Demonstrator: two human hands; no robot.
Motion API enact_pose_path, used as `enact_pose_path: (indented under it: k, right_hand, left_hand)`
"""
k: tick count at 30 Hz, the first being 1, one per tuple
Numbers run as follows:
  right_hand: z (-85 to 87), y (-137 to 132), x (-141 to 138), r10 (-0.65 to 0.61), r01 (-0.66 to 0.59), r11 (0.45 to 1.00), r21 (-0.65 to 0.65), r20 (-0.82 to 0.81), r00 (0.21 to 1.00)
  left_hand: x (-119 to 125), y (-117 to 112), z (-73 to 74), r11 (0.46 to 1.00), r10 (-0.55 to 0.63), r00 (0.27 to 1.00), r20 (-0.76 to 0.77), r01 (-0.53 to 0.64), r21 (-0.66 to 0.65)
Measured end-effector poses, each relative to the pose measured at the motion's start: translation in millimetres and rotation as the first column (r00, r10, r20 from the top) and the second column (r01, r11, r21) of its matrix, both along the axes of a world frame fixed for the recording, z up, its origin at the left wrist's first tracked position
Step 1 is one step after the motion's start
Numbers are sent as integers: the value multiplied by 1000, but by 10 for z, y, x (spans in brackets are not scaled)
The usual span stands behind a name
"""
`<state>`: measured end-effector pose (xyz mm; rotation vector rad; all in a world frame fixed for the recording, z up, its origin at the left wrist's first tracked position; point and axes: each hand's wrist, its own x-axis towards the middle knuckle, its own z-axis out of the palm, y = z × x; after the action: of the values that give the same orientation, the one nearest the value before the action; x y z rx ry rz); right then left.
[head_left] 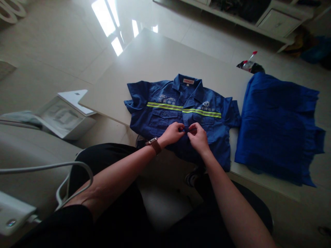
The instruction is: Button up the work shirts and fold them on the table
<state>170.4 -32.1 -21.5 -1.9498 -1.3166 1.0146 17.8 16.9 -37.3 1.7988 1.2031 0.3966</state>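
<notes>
A blue short-sleeved work shirt [165,119] with a yellow-green stripe across the chest lies front up on the pale table, its collar pointing away from me. The lower part hangs over the near edge. My left hand [176,132], with a watch on the wrist, pinches the front opening below the stripe. Close beside it, my right hand [198,137] pinches the other side of the same opening. Fingertips of both hands nearly meet there. Whether a button is between them is too small to tell.
Folded blue garments [276,127] lie to the right on the table [160,58]. Behind them is a bottle with a red cap [249,63]. A white box [66,113] stands at left, near a pale cable [85,165]. A white cabinet [279,22] is at the far right.
</notes>
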Motion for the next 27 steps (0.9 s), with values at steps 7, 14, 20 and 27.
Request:
enact_pose_path:
  k: [7, 14, 20, 27]
  right_hand:
    - [17, -64, -80, 48, -65, 996, 64, 237, 970]
    - [45, -75, -125, -32, 20, 999, 46, 281, 959]
    - [96, -69, -132, -148, 148, 989, 0, 57, 987]
    - [44, -35, -72, -249, 246, 969, -36, -159, 955]
  left_hand:
    - [2, 51, 35, 973, 57, 975, 213, -7, -231]
    - [-63, 47, 196, 1000, -26, 997, 70, 26, 4]
    - [-143, 7, 56, 929, -132, 961, -243, 206, 309]
    - [-96, 7, 67, 890, -190, 922, -336, 306, 339]
